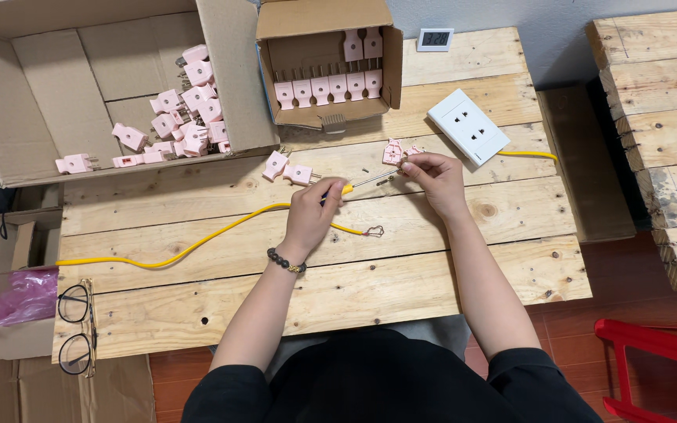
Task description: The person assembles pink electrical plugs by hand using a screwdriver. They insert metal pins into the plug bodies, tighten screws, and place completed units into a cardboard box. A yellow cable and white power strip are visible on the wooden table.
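Observation:
My left hand (313, 213) grips a screwdriver (366, 182) with a yellow handle, its thin shaft pointing right toward my right hand (432, 174). The right hand pinches a small metal plug part over the wooden table (323, 298), next to an opened pink plug (393, 151). A yellow cable (197, 247) runs under my left hand; its bare looped wire end (373, 232) lies between my forearms. Two whole pink plugs (287, 168) rest just beyond my left hand.
A big cardboard box (41, 86) at the back left holds several loose pink plugs. A smaller box (327, 74) holds plugs in rows. A white wall socket (468, 125), a small digital display (436, 38), glasses (77, 325), and a red stool (660, 368) are around.

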